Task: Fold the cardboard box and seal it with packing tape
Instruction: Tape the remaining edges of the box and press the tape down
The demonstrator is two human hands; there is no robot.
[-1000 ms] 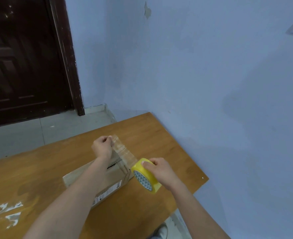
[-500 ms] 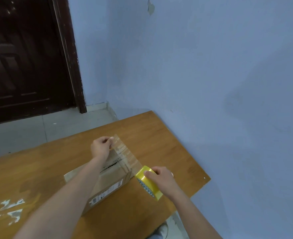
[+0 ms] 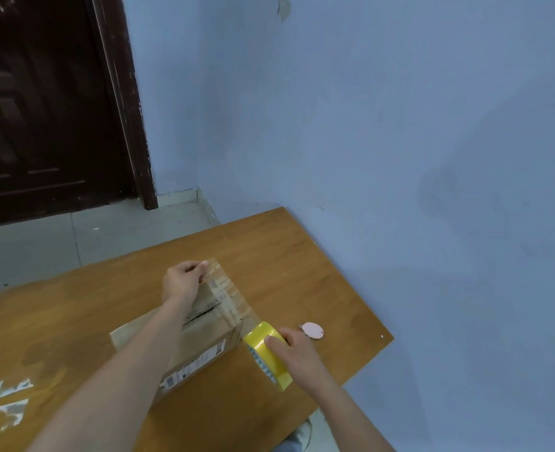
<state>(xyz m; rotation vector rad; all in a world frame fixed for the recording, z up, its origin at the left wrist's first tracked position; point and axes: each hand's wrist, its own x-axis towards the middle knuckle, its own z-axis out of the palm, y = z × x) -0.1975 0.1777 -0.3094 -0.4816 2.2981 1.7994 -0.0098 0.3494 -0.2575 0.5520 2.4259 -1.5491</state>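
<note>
A brown cardboard box [image 3: 201, 340] lies flat-topped on the wooden table [image 3: 285, 262], partly under my left forearm. My left hand [image 3: 183, 280] pinches the free end of a clear tape strip [image 3: 227, 293] at the box's far edge. The strip runs across the box's right end, over a dark gap between the flaps, down to the yellow tape roll [image 3: 268, 353]. My right hand [image 3: 294, 349] grips that roll just past the box's near right corner, low over the table.
A small pink oval disc [image 3: 313, 330] lies on the table right of the roll. The table's right edge meets a blue wall [image 3: 400, 158]. White paint marks [image 3: 5, 399] sit at the near left. A dark door [image 3: 41, 109] stands beyond the floor.
My right hand has pulled the roll down and toward me, lengthening the strip over the box's right end. The pink disc, hidden before, now shows. My left hand holds its place.
</note>
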